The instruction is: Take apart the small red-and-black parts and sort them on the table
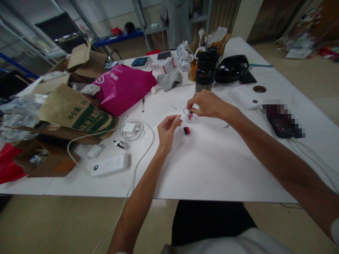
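My right hand (205,104) reaches in from the right with thumb and fingers pinched together. At its fingertips is a small red piece (190,115) with a dark top, just over a small clear round container (189,119). What kind of thing the piece is, I cannot make out. Beside it, to the left, my left hand (168,128) hovers with loosely curled fingers, the thumb apart; nothing shows in it. Two small blocks lie side by side below the container, a black block (185,131) and a red block (188,130).
A black-lidded bottle (205,70) stands right behind my right hand. To the left are a magenta bag (124,88), a coiled white cable (143,130) and a white power bank (109,164). A black case (231,68) and a white box (245,97) sit to the right.
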Demonstrator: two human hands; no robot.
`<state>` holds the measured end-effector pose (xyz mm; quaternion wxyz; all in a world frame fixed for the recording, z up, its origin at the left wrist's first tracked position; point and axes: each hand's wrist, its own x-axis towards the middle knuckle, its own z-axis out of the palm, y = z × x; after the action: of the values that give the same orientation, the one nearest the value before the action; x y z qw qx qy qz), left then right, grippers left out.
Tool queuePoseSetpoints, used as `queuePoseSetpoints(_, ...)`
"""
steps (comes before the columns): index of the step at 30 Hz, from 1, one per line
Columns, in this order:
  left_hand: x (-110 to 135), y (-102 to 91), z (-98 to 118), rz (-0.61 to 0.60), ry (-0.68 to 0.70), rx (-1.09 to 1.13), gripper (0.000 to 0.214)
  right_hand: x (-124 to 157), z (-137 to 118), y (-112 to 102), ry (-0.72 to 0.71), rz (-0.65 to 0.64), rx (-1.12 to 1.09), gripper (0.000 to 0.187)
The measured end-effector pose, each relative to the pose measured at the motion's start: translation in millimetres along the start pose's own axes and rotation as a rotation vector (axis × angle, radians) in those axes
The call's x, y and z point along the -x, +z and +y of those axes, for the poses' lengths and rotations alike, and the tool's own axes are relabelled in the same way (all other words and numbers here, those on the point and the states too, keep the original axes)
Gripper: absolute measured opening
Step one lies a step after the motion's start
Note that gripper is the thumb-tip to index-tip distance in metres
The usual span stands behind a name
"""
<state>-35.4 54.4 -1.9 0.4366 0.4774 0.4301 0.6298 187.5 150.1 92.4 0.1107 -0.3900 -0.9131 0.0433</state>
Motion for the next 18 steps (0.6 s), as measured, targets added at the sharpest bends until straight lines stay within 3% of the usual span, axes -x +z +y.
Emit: queuePoseSetpoints(18, 0.6, -0.1, 0.4, -0.015, -0.012, 0.012, 0.046, -0.7, -3.0, 0.4, 0.016, -0.018, 0.011, 0.029)
